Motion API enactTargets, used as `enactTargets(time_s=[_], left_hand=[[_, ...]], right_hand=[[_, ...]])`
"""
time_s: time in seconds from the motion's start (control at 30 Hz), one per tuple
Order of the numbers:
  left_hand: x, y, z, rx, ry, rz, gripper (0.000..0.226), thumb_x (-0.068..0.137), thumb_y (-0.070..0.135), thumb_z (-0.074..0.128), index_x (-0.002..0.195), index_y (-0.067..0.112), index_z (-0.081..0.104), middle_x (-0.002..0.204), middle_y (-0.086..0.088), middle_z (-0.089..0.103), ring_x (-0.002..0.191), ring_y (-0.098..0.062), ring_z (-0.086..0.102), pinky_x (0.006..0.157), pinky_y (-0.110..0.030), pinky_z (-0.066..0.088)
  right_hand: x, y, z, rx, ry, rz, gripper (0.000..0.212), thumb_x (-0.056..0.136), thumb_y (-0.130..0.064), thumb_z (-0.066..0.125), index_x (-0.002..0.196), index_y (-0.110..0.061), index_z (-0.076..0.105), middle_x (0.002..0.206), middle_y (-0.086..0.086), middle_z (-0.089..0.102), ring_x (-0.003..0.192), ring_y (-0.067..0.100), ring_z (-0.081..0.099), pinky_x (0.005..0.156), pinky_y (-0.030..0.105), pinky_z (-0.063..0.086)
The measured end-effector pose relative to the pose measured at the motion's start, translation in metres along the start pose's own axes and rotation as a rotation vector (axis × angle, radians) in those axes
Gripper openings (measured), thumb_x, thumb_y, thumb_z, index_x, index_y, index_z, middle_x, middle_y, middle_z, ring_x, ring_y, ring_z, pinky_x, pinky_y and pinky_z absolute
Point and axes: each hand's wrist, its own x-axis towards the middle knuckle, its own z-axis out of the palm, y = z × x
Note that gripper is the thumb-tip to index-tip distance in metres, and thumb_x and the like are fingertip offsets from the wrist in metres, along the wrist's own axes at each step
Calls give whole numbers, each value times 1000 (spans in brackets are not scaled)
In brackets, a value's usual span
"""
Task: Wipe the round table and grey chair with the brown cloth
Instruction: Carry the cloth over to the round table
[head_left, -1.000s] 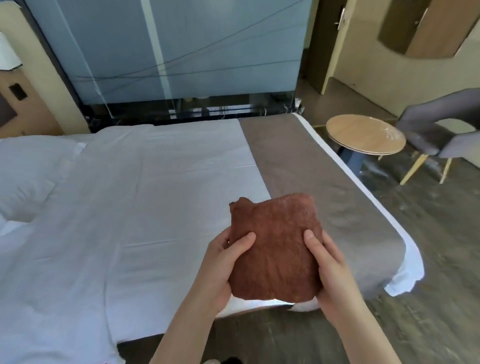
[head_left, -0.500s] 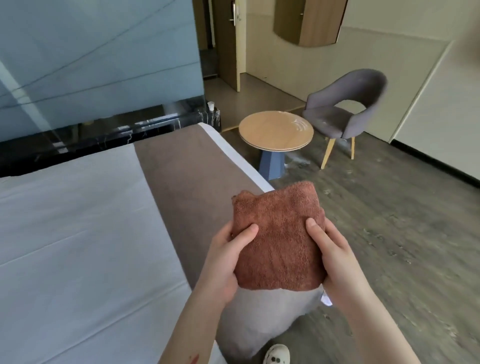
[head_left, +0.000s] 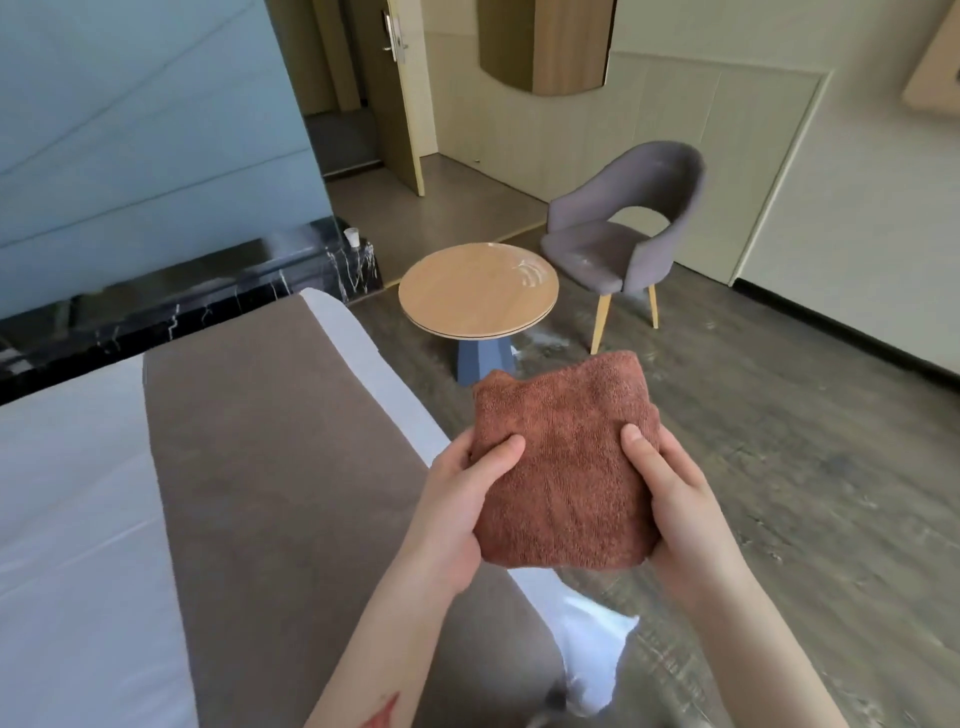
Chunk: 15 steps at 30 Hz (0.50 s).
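You hold the folded brown cloth (head_left: 563, 467) in both hands, off the floor.

Your left hand (head_left: 457, 499) grips its left edge, your right hand (head_left: 670, 499) its right, thumbs pressed on top. The round table (head_left: 478, 286) stands ahead by the bed's (head_left: 249, 441) foot corner, the grey chair (head_left: 623, 228) just beside it.

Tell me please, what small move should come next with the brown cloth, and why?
Probably carry the brown cloth forward to the round table. Both the left hand and right hand grip it folded, in the air by the bed corner, touching neither the table nor the grey chair. The table stands nearer, with smears showing on its top.
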Motion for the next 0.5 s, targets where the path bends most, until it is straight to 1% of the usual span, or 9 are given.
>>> enactTargets(time_s=[0.1, 0.17, 0.27, 0.33, 0.4, 0.5], left_hand=[[33, -8, 55, -14, 8, 11, 15, 84, 19, 62, 96, 26, 65, 99, 1, 70, 92, -20, 65, 72, -36, 52], [53, -16, 96, -35, 21, 29, 13, 84, 18, 62, 92, 27, 66, 96, 3, 70, 91, -18, 65, 71, -35, 52], [84, -27, 164, -78, 61, 43, 12, 84, 19, 62, 92, 28, 66, 98, 2, 69, 91, -18, 64, 73, -36, 53], [105, -32, 208, -116, 71, 39, 14, 83, 20, 62, 94, 28, 65, 96, 3, 70, 90, -18, 66, 69, -34, 53], [123, -35, 245, -131, 78, 40, 15, 83, 21, 63, 95, 28, 66, 93, 5, 73, 87, -14, 68, 64, -30, 54], [153, -32, 287, -117, 59, 54, 14, 83, 21, 62, 92, 32, 67, 81, 13, 75, 77, -7, 71, 59, -23, 54]], right_hand=[[40, -22, -47, -17, -5, 5, 17, 89, -25, 51, 98, -25, 66, 88, -9, 75, 80, 3, 70, 69, 25, 50], [68, -38, -82, -30, -13, 14, 18, 88, -27, 52, 100, -26, 66, 94, -7, 74, 83, 5, 70, 69, 25, 50], [111, -72, -137, -61, -58, 35, 19, 88, -27, 53, 101, -25, 65, 92, -7, 75, 84, 6, 70, 66, 23, 52], [138, -97, -171, -81, -84, 38, 18, 88, -26, 52, 100, -25, 66, 90, -8, 75, 84, 6, 70, 67, 23, 53], [163, -117, -201, -92, -82, 47, 17, 88, -26, 53, 98, -25, 66, 91, -7, 75, 85, 8, 70, 73, 28, 52], [199, -141, -234, -100, -106, 67, 16, 88, -26, 53, 94, -28, 67, 86, -9, 76, 81, 6, 70, 74, 30, 52]])
